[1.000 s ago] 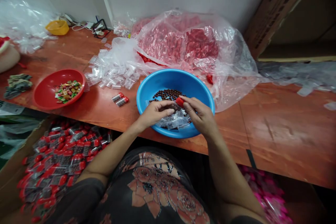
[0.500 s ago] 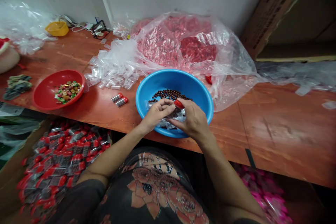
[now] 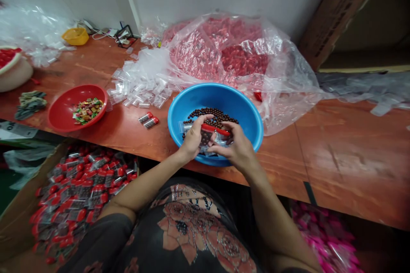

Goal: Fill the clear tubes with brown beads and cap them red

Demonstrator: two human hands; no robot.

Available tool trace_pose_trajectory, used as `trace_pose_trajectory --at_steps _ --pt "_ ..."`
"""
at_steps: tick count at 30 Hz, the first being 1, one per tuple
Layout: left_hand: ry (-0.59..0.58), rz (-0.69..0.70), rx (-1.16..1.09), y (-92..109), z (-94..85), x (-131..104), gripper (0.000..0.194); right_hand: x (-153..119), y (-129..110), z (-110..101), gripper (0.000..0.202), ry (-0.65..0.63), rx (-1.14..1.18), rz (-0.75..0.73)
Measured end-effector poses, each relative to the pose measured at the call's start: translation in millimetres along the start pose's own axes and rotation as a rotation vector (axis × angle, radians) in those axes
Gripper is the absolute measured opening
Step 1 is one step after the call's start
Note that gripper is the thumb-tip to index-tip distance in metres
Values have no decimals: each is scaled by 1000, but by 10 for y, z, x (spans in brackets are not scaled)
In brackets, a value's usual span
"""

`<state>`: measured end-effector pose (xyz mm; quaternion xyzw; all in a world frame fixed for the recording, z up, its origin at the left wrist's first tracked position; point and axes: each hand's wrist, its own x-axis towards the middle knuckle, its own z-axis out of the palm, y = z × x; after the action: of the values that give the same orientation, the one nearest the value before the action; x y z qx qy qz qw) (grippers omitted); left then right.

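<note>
Over the blue basin (image 3: 253, 115), my left hand (image 3: 191, 141) is closed round a small clear plastic container (image 3: 206, 137) with brown balls in it. My right hand (image 3: 239, 144) has its fingers on a long red cap (image 3: 218, 129), which lies across the top of the container; whether it is fully seated I cannot tell. Brown balls (image 3: 221, 115) lie loose in the far part of the basin. Beneath my hands are clear empty containers (image 3: 185, 127), partly hidden. Left of the basin, two filled red-capped containers (image 3: 150, 122) rest on the table.
A red bowl (image 3: 57, 113) of wrapped sweets stands to the left, beside a cloth (image 3: 30, 104). Clear containers (image 3: 141, 89) are heaped behind. A large plastic bag (image 3: 205, 51) of red pieces sits at the back. Below the table edge, a box holds many filled containers (image 3: 86, 187).
The red cap now lies lengthwise between both hands, where before it showed only at my right fingertips. My hands have shifted slightly, and the container of balls is more visible.
</note>
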<state>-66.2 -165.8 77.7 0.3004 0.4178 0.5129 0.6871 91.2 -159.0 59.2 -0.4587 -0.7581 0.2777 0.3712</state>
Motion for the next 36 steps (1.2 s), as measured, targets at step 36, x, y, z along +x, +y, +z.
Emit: trace_pose_trajectory --at_steps 36 --pt "228 467 577 184 -752 -216 43 -22 -122 139 92 9 -397 -507"
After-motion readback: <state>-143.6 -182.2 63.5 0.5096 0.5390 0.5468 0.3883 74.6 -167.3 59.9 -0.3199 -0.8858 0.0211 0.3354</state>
